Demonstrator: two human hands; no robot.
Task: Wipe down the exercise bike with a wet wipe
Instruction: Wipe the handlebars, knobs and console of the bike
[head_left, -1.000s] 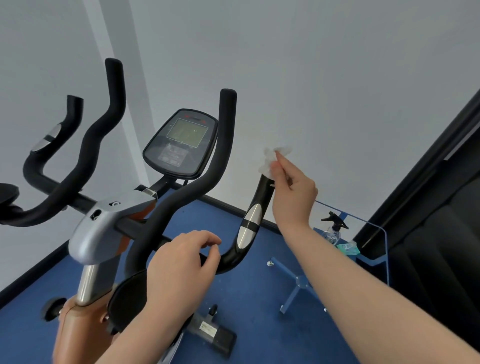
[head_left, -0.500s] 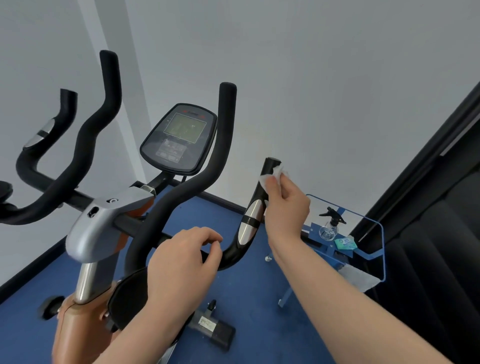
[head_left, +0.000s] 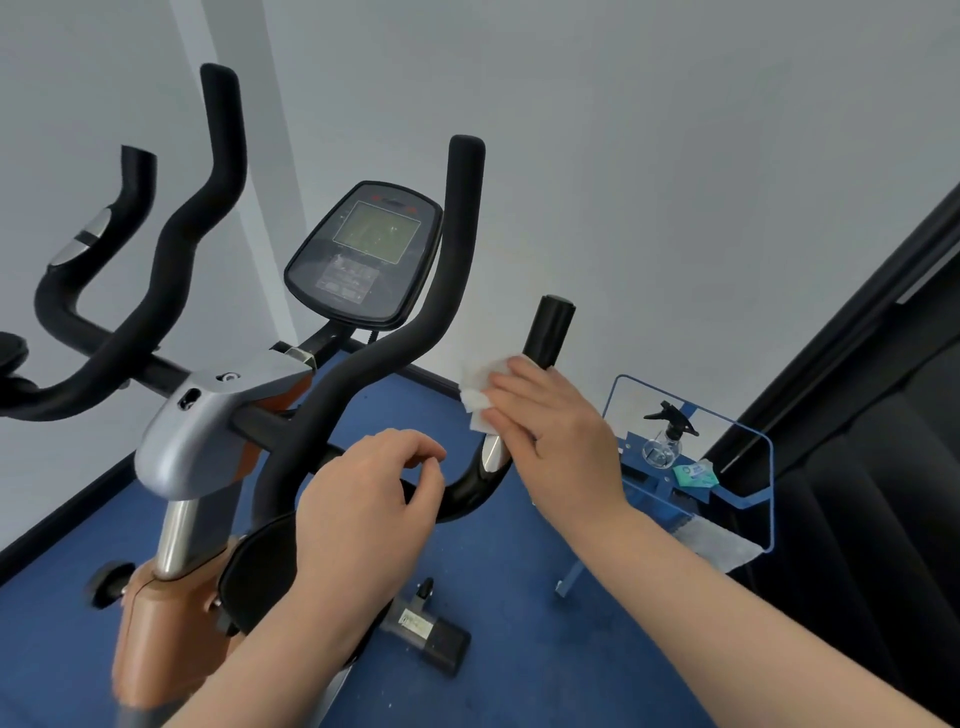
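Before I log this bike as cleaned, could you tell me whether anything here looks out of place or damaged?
Nothing stands out. The exercise bike stands upright with no visible damage, the right hand wraps the wet wipe round its short handle, and the spray bottle stands upright.

A spray bottle (head_left: 667, 441) stands on a blue cart (head_left: 630, 440).

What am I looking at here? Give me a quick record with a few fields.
Machine: exercise bike with console
Right hand: wraps wet wipe round the short handlebar grip
Left hand: holds the cross tube
Nearby: spray bottle and wipe pack on blue stand
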